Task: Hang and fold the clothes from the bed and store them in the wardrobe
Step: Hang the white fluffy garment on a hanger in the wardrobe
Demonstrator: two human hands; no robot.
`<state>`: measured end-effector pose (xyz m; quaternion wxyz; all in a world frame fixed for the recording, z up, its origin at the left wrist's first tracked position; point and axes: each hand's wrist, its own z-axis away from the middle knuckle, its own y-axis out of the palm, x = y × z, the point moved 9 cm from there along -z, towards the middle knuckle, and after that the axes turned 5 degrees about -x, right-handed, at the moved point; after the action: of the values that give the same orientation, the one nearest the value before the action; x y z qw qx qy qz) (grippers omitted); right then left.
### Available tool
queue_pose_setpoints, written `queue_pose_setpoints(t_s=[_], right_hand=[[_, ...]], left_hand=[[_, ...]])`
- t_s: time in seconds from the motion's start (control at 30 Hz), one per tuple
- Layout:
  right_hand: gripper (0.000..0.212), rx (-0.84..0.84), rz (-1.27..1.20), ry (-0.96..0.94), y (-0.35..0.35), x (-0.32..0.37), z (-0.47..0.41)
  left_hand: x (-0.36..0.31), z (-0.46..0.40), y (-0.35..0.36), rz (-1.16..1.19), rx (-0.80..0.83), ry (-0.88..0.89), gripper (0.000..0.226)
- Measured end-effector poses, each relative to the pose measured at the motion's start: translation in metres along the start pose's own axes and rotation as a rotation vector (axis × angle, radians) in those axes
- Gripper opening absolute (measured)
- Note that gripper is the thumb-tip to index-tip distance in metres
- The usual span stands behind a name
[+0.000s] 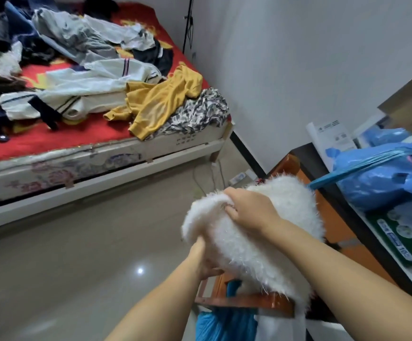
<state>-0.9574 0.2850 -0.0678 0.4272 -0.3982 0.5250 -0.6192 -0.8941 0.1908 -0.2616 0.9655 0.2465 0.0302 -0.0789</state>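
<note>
A bed (52,153) with a red cover fills the upper left, and clothes lie heaped across it: dark garments at its far left edge, a white jacket (82,92) with dark stripes near the middle, then a yellow shirt (160,99) draped partly over a black-and-white patterned cloth (200,112) at the bed's right corner. Lower and to the right, both hands hold a white fluffy garment (256,239) above a wooden chair (249,300). The left hand (203,260) grips the garment's lower left edge from beneath, its fingers mostly hidden in the fur. The right hand (246,207) lies on top, fingers curled and pinching a fold of the fur. Blue plastic (222,321) hangs under the chair's seat. Farther right, a dark table (323,173) carries a blue plastic bag (384,178), a white printed sheet (332,136) whose writing is too small to read, and a green package (401,239) on which only the figure "10" can be made out.
</note>
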Motion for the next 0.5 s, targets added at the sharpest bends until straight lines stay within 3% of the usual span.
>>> queue_pose_setpoints(t_s=[0.1,0.17,0.3,0.5], right_hand=[[0.027,-0.173,-0.22,0.009,-0.039,-0.008,0.006],[0.025,-0.212,-0.283,0.049,-0.056,-0.022,0.009],[0.026,-0.298,-0.351,0.145,-0.076,-0.057,0.027],[0.045,-0.435,-0.514,0.306,-0.097,-0.114,0.083]], left_hand=[[-0.037,0.008,0.024,0.243,0.188,0.088,0.072],[-0.069,0.02,0.038,0.299,0.225,0.169,0.067],[-0.122,0.062,0.077,0.184,0.269,0.378,0.042],[-0.139,0.136,0.149,-0.054,0.398,0.656,0.047]])
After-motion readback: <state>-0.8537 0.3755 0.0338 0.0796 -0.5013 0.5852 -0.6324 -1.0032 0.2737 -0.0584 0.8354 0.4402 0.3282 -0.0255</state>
